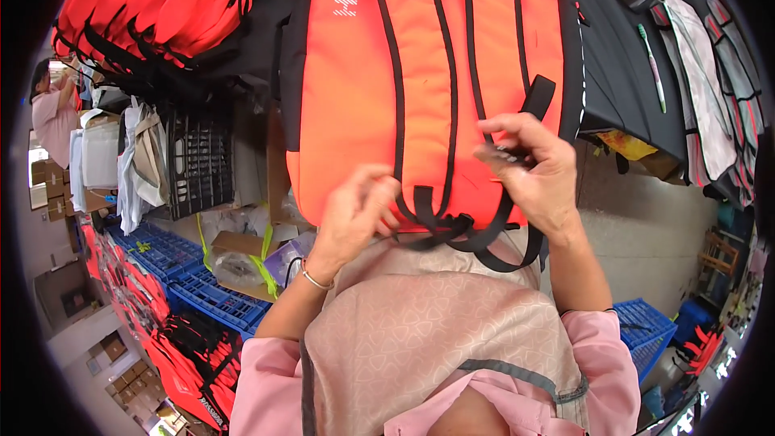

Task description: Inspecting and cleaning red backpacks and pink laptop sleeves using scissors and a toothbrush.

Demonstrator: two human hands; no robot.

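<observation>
Black-covered table (617, 56) under orange backpack (425, 97); blue crates (216, 299) leftward.

The orange backpack (426, 89) is showing smooth, dull cloth, its black strap (500, 265) is looking woven, the blue crate (643, 331) is looking like plastic, and the bracelet (316, 279) is shining like metal.
</observation>
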